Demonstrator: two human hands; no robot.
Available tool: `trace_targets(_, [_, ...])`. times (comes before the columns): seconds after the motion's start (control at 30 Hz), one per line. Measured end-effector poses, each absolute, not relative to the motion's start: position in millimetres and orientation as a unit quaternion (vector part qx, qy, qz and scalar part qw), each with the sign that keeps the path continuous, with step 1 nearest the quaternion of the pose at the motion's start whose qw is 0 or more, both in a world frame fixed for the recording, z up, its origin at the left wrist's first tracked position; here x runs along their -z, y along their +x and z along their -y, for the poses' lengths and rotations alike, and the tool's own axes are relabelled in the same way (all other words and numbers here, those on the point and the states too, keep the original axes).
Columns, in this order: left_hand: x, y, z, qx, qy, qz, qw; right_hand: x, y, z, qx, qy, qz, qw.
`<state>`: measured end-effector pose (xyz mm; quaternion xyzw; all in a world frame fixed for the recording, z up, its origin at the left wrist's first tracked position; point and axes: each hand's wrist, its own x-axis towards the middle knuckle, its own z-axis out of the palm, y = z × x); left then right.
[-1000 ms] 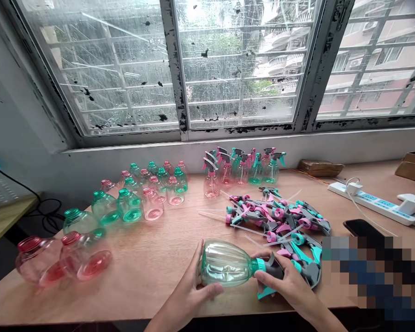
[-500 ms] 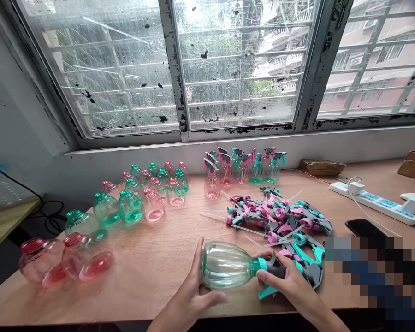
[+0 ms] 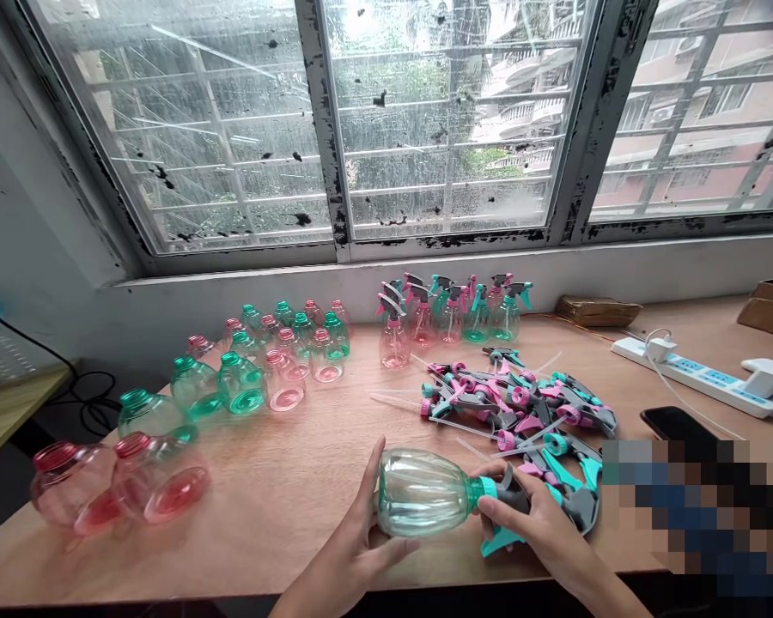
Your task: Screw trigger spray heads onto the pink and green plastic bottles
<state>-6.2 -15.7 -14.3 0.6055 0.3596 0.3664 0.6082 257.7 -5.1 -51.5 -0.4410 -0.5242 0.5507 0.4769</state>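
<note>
A clear green spray bottle lies sideways just above the table, its base to the left and its neck to the right. My left hand cradles the base end, fingers behind it and thumb along the lower front. At the neck, my right hand is closed around the grey and teal spray head, whose teal trigger points down. The head sits on the bottle's neck; how tightly, I cannot tell. Right behind that hand spreads a pile of pink, teal and grey spray heads with clear tubes.
Several open pink and green bottles stand in rows on the left. Bottles with spray heads are grouped by the window wall. A power strip, a phone and a brown package lie on the right.
The bottle stays almost in place between my hands. My left thumb lifted slightly away from it, then came back closer. The right hand keeps its grip on the spray head.
</note>
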Motion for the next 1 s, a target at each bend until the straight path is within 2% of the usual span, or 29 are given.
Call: trace_targets(1.0, [21.3,-10.0,12.5,-0.359,0.604,-0.353,0.618,47.2,254.4,5.6,-0.566,-0.417,0.508,0.497])
